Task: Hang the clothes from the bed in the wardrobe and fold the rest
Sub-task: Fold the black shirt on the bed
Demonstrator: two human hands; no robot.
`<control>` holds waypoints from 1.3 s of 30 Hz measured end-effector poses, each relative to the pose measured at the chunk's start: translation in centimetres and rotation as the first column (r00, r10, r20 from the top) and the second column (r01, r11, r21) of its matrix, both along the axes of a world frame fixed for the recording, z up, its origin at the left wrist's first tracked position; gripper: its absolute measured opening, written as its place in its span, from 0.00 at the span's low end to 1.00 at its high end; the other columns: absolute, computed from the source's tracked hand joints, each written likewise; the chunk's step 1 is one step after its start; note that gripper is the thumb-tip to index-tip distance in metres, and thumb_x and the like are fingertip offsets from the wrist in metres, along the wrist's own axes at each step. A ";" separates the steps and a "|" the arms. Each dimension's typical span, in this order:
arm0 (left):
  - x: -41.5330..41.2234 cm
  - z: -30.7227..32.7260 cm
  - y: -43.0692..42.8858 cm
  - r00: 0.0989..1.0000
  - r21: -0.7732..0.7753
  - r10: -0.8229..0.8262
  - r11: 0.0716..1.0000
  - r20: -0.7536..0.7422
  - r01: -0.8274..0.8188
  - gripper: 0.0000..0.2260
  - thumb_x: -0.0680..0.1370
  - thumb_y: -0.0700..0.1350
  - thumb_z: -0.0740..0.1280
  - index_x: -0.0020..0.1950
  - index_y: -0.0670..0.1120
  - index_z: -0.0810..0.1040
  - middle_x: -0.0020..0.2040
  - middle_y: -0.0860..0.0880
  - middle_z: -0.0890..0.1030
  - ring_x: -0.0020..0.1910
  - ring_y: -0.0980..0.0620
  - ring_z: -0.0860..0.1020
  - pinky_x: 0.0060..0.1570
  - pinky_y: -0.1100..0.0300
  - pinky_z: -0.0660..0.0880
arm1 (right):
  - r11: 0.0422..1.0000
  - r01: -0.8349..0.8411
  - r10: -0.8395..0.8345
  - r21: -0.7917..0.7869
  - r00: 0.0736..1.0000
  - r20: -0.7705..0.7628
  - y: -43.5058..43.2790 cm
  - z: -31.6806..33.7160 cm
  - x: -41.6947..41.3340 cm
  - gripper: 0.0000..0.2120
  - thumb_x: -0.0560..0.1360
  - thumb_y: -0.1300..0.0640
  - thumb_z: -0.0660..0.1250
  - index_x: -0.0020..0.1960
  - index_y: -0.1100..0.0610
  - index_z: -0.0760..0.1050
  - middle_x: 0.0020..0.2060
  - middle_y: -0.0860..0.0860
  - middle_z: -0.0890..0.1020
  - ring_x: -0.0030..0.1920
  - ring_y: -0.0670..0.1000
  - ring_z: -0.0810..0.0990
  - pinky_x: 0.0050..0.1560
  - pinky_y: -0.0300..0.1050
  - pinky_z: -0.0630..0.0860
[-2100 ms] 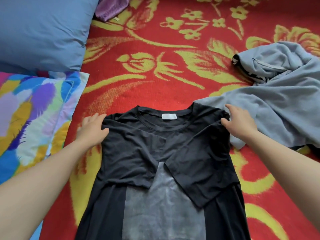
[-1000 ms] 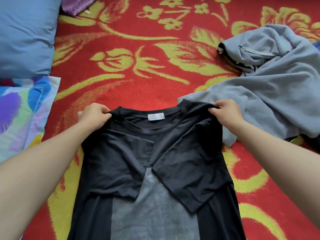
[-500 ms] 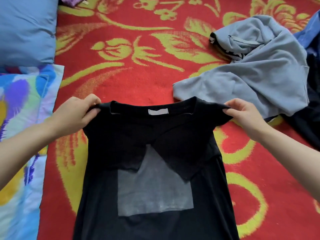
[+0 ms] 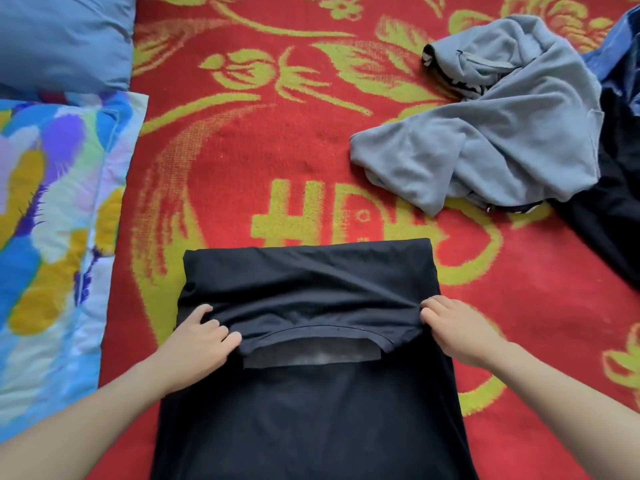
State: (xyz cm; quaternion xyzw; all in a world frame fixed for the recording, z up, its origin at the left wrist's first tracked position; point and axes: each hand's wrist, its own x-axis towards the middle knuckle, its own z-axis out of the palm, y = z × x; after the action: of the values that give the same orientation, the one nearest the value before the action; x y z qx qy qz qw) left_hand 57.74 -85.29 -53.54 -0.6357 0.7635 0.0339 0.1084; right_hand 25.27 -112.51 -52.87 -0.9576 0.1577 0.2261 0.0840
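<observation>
Right, from the head view, the black T-shirt (image 4: 311,289) lies in the near middle of the red and yellow floral blanket (image 4: 277,150). Its top part is doubled over toward the person, so the fold line runs across the far edge and the collar faces near. Just beneath that collar a strip of grey print (image 4: 311,358) peeks out. The left hand (image 4: 202,344) has its fingers curled onto the left corner of the folded-over layer, gripping the cloth. The right hand (image 4: 457,334) pinches the matching right corner, with creases in the fabric running toward it. Off to the far right a crumpled grey sweatshirt (image 4: 502,133) sits well apart from the shirt, and a dark garment (image 4: 616,220) lies at the right edge just beside it. On the left lies a colourful pillow (image 4: 52,220), and a blue pillow (image 4: 62,39) lies beyond it.
</observation>
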 end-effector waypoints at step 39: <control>8.6 -0.4 -8.7 0.649 0.312 0.758 0.602 0.066 -0.734 0.04 0.74 0.43 0.64 0.46 0.51 0.77 0.45 0.50 0.79 0.50 0.47 0.75 0.57 0.52 0.63 | 0.860 0.495 -0.505 -0.124 0.860 -0.074 -7.5 -1.0 9.5 0.09 0.74 0.61 0.61 0.51 0.56 0.77 0.51 0.54 0.77 0.57 0.58 0.71 0.50 0.48 0.61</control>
State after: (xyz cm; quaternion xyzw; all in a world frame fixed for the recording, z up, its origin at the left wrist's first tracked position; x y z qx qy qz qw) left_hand 66.38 -93.95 -53.90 -0.8687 0.4164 0.2191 0.1549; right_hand 34.73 -120.02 -53.91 -0.8737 0.4164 0.2376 0.0830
